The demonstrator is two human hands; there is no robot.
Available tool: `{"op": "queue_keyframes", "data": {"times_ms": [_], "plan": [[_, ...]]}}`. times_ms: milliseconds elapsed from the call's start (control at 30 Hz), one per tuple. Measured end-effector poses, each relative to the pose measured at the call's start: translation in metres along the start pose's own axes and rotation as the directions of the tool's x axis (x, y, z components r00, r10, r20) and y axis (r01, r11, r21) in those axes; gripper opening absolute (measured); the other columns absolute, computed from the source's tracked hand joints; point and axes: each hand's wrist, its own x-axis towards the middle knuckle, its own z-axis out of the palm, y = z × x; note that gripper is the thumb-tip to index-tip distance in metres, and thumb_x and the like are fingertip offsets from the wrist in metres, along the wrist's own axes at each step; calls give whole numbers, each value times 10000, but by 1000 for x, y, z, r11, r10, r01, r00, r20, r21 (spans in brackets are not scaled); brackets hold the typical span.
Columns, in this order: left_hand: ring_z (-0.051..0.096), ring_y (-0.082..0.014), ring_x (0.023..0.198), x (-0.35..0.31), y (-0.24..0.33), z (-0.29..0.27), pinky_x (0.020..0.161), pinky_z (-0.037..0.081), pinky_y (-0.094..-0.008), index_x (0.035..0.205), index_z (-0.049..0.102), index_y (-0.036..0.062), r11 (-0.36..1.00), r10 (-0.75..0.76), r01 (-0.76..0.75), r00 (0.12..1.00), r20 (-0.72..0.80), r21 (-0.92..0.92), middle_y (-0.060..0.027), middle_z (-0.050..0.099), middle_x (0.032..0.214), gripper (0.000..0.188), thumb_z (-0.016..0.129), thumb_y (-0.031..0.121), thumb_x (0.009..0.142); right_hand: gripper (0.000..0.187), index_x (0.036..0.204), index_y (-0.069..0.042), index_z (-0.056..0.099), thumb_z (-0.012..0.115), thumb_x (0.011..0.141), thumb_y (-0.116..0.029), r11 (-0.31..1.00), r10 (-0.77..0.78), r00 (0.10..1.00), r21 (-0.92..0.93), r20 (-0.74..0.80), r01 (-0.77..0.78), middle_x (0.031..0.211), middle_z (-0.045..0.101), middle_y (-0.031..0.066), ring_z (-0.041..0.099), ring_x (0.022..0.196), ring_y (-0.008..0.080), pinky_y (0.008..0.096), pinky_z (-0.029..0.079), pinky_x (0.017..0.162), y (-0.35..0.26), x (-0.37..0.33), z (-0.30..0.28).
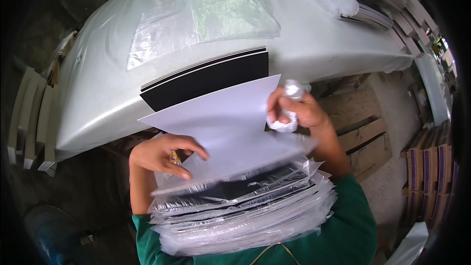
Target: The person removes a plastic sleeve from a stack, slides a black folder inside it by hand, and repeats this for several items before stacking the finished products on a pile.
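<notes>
A white board (216, 113) leans tilted in front of me, its lower part smeared by motion. My right hand (299, 109) is closed around a crumpled white wad (284, 123), cloth or plastic, I cannot tell which, beside the board's right edge. At the left, my left hand (164, 154) has its fingers apart, the tips by the board's lower left side; whether they touch it is unclear. Close to my body lies a thick stack of plastic-wrapped boards (240, 221). Behind the white board, several black boards (211, 76) sit at the table's near edge.
The table (314, 39) is covered with pale plastic, and a clear plastic bag (201, 19) lies flat on it. Stacked boards (368, 14) stand far right, more panels (34, 118) at left. A wooden pallet (360, 127) and bundled cartons (429, 172) rest on the right.
</notes>
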Motion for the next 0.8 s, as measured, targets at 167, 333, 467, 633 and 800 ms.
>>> {"op": "queue_keyframes", "data": {"times_ms": [167,333,467,633,800], "plan": [[516,-215,943,70,9,23,791,412,-307,1105,481,27,982,100,-22,905,-414,188,-106,520,1057,563,713,314,680,430,1168,-14,428,347,915,-352,983,-105,994,151,-14,106,1184,469,104,488,1021,173,284,411,795,10,46,20],[505,-191,878,95,-6,37,760,406,-286,1010,511,14,969,179,-5,706,-685,248,-97,526,995,409,691,234,715,537,1262,-11,325,351,897,-405,918,-135,989,367,-65,150,1316,326,123,325,1192,195,326,290,958,18,55,48],[496,-96,798,95,-9,50,725,399,-230,857,540,0,987,91,-161,591,-801,-6,-55,553,880,160,639,90,768,413,1218,-14,379,466,885,-243,981,-110,994,156,-27,113,1202,434,89,456,1021,112,243,370,860,30,50,49],[468,-69,701,82,-22,47,663,389,-206,796,582,-11,987,-55,-93,562,-825,-129,-29,563,733,125,602,111,804,333,1071,11,501,603,802,-157,968,83,946,251,-314,-2,920,575,42,545,843,112,253,438,743,53,40,44],[455,-82,640,79,-25,50,630,383,-212,805,614,-8,995,73,-90,397,-915,41,-29,560,707,107,614,98,788,286,1025,8,531,616,783,-117,977,2,914,197,-405,85,890,581,39,557,816,113,245,442,718,52,38,46]]}}
